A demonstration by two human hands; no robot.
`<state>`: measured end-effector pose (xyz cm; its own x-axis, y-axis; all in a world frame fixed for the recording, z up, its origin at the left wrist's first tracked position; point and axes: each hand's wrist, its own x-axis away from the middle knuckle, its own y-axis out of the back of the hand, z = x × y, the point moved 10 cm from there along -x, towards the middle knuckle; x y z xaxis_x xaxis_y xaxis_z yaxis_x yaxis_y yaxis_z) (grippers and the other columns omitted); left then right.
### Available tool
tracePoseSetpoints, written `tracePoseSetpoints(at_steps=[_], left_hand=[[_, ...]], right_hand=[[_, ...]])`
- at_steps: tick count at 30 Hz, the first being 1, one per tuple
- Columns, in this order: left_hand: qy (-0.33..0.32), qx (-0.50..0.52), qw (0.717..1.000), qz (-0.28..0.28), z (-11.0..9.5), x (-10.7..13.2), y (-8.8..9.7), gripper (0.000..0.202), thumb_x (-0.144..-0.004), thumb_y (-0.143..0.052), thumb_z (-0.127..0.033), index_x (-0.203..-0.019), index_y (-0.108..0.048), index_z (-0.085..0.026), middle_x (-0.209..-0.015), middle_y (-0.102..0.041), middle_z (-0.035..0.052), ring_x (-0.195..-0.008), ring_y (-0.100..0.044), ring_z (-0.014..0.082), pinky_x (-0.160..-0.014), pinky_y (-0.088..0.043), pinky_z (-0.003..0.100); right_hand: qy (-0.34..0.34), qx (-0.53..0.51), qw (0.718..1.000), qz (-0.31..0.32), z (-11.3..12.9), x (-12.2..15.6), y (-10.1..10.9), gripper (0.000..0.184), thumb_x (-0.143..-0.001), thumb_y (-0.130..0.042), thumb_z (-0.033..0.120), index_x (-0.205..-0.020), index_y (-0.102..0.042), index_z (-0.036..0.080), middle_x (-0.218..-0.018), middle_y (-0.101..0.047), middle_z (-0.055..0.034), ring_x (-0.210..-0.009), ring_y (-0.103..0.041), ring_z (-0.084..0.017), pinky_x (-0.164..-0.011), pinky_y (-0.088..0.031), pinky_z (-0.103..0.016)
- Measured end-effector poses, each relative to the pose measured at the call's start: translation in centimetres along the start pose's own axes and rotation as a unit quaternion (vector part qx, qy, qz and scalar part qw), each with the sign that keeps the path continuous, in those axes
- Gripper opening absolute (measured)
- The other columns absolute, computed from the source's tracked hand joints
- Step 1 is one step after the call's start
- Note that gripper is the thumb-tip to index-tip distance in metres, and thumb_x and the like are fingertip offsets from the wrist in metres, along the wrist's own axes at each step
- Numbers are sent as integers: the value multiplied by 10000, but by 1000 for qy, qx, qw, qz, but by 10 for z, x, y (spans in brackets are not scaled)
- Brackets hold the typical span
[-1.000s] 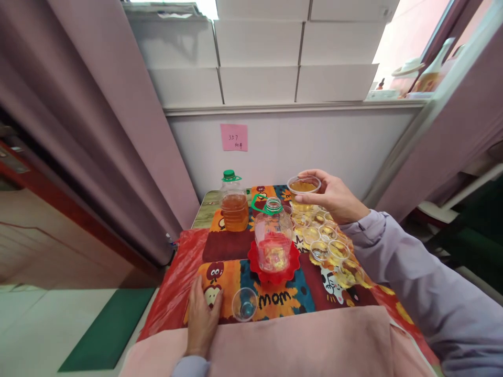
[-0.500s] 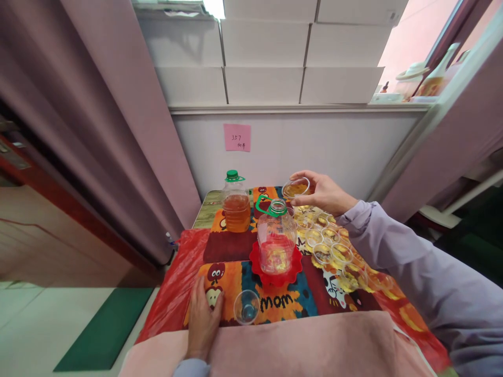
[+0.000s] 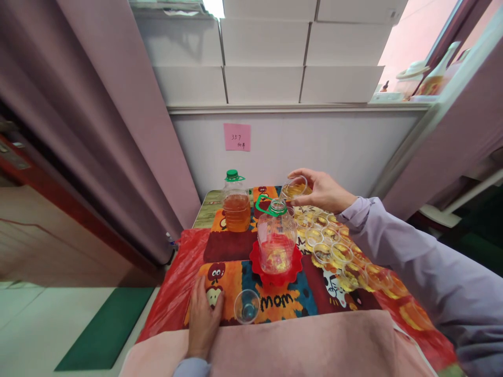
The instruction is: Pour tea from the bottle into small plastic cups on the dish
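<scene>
Plastic cup [image 3: 294,189], aslant by bottle mouth [image 3: 278,206], snug in right grip [image 3: 325,191], left grip [image 3: 203,317] flat on tablecloth [image 3: 228,247]

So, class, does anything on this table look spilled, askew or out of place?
Nothing clearly stands out: the cup in the right hand tilts, but towards the mouth of the open bottle, and no spill shows.
</scene>
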<state>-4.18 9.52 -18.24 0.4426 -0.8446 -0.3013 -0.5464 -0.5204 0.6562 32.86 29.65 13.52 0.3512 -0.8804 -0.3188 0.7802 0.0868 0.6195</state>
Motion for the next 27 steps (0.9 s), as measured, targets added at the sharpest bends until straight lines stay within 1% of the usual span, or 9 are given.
tracePoseSetpoints(at_steps=[5, 8, 12, 18, 22, 27], left_hand=[[0, -2, 1000, 0, 1, 0, -1, 745, -912, -563, -581, -1532, -497, -174, -1587, -528, 198, -1541, -458, 389, -1282, -381, 587], [-1, -8, 1000, 2, 0, -1, -1, 741, -927, -541, -602, -1521, -499, -162, -1584, -536, 210, -1537, -462, 399, -1285, -372, 603], [-2, -14, 1000, 5, -1, -1, 0, 737, -936, -528, -609, -1512, -505, -150, -1582, -541, 216, -1529, -476, 397, -1288, -370, 597], [-12, -9, 1000, 0, 2, -1, -2, 724, -935, -551, -582, -1526, -505, -165, -1590, -540, 199, -1532, -475, 382, -1293, -364, 592], [-22, -16, 1000, -6, 4, -1, -3, 725, -942, -559, -565, -1525, -511, -137, -1567, -557, 217, -1513, -492, 382, -1276, -384, 602], [-32, -26, 999, -9, 4, 0, -3, 725, -959, -554, -560, -1540, -502, -128, -1577, -549, 226, -1513, -494, 382, -1267, -397, 605]], right_hand=[[3, 34, 999, 6, 9, 1, 1, 633, -637, -932, 228, -1236, -729, 234, -1082, -790, -39, -833, -709, -197, -815, -601, -388], [7, 40, 999, 2, 12, 1, 2, 624, -639, -930, 216, -1230, -733, 245, -1082, -790, -36, -871, -726, -208, -857, -605, -402], [8, 58, 998, -6, 15, 2, 3, 631, -630, -937, 189, -1226, -739, 248, -1089, -794, -37, -898, -740, -219, -903, -609, -416], [38, 108, 993, -10, 26, 3, 2, 591, -691, -928, 261, -1247, -726, 243, -1113, -802, -43, -976, -765, -232, -906, -619, -388], [48, 143, 989, -13, 32, 4, 1, 586, -715, -897, 235, -1271, -714, 240, -1163, -805, -55, -1043, -771, -242, -957, -613, -401], [49, 147, 988, -10, 34, 3, -1, 592, -718, -882, 212, -1284, -708, 234, -1199, -799, -75, -1107, -767, -262, -1000, -609, -432]])
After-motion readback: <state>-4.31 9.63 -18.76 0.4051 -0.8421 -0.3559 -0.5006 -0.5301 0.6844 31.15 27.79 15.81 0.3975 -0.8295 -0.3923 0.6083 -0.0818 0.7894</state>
